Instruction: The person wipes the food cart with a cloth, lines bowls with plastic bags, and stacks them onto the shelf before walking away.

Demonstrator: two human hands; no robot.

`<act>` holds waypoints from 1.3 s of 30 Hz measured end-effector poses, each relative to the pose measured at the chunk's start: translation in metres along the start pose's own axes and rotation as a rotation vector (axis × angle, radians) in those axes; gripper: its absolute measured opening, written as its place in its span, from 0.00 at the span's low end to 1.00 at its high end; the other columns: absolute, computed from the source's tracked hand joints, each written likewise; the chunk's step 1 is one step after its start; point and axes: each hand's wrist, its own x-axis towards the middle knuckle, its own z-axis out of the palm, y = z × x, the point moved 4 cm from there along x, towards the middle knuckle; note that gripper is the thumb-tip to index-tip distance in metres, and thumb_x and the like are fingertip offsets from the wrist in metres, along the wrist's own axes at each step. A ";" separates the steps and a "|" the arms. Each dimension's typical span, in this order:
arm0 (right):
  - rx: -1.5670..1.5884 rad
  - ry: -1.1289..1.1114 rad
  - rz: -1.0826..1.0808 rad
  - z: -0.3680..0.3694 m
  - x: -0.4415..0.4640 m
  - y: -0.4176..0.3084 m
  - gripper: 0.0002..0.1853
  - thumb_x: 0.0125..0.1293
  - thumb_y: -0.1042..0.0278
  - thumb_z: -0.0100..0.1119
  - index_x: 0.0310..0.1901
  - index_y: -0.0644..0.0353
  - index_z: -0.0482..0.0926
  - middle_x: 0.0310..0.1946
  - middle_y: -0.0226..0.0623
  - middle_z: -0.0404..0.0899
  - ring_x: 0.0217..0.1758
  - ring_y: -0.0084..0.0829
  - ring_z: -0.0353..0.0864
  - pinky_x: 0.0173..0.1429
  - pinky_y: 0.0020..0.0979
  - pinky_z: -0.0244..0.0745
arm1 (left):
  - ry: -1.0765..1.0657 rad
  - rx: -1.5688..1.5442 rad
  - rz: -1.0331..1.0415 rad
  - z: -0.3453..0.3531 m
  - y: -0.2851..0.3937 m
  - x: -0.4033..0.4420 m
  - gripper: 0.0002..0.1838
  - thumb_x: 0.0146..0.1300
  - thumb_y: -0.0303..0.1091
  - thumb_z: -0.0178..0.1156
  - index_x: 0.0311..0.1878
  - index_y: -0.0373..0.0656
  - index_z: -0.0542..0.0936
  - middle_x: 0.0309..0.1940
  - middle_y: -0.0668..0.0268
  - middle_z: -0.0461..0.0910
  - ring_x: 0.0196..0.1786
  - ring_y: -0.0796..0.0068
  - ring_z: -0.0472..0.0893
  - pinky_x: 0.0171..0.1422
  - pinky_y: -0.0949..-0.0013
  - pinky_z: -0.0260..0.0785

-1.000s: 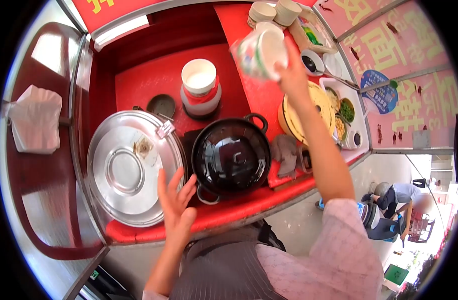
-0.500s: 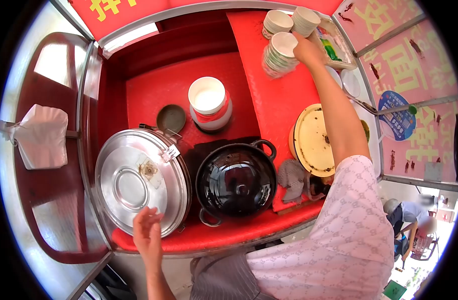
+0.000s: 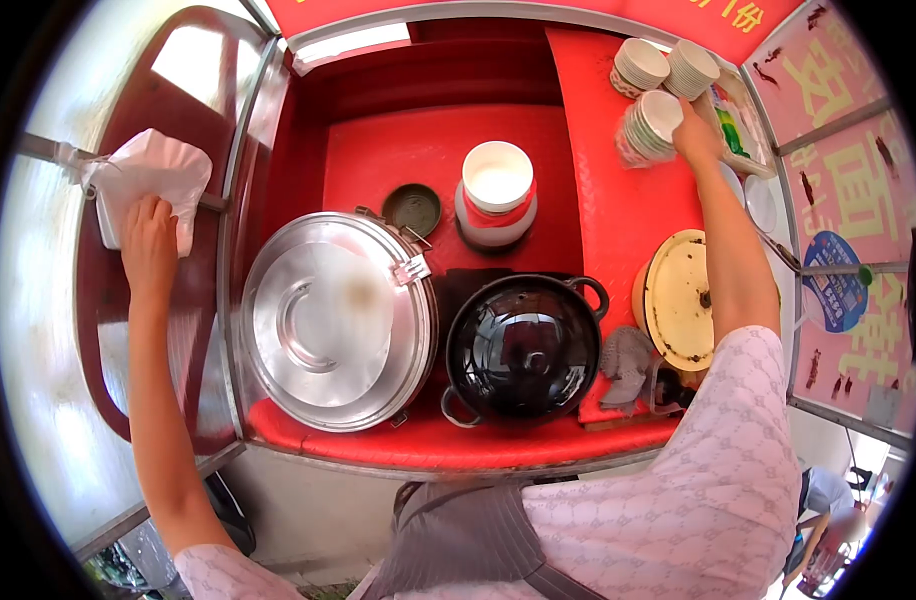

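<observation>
My left hand (image 3: pixel 150 240) is raised at the left, its fingers bent together on a bunch of white plastic bags (image 3: pixel 148 170) hung from a metal bar. My right hand (image 3: pixel 696 138) reaches to the far right corner and grips the side of a stack of paper bowls (image 3: pixel 654 122) in a clear plastic sleeve. The stack leans on its side, rims toward my hand. Two more bowl stacks stand just behind it, one patterned (image 3: pixel 641 64) and one plain (image 3: pixel 691 68). My right fingertips are partly hidden by the stack.
A large steel pot with a lid (image 3: pixel 323 320) and a black lidded pot (image 3: pixel 523 350) stand at the front. Behind them are a white tub (image 3: pixel 498 178) and a small dark bowl (image 3: pixel 412 209). A yellow lid (image 3: pixel 678 300) and grey cloth (image 3: pixel 626 365) lie right.
My left hand has gone from above the steel lid up and left to the plastic bags. My right hand stays at the bowl stack. The view has turned left.
</observation>
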 end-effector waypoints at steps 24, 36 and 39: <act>0.621 -0.387 -0.130 0.067 -0.171 -0.187 0.20 0.63 0.56 0.62 0.30 0.72 0.84 0.23 0.48 0.83 0.28 0.44 0.85 0.38 0.44 0.80 | 0.067 -0.007 0.385 0.015 0.044 -0.062 0.05 0.54 0.27 0.56 0.35 0.41 0.74 0.35 0.57 0.73 0.43 0.55 0.75 0.50 0.55 0.68; 0.636 -0.278 -0.088 0.038 -0.169 -0.205 0.11 0.56 0.73 0.56 0.33 0.72 0.85 0.27 0.55 0.85 0.30 0.45 0.89 0.41 0.42 0.82 | -0.254 -1.318 -0.059 -0.079 0.233 -0.266 0.07 0.58 0.26 0.68 0.32 0.40 0.77 0.33 0.61 0.78 0.38 0.61 0.77 0.46 0.63 0.68; 0.711 0.016 -0.310 -0.020 -0.213 -0.218 0.15 0.60 0.66 0.54 0.30 0.71 0.83 0.23 0.50 0.83 0.24 0.40 0.85 0.31 0.40 0.79 | -0.290 -1.900 -0.638 -0.068 0.216 -0.296 0.09 0.68 0.29 0.62 0.31 0.39 0.76 0.51 0.61 0.77 0.50 0.72 0.75 0.55 0.71 0.66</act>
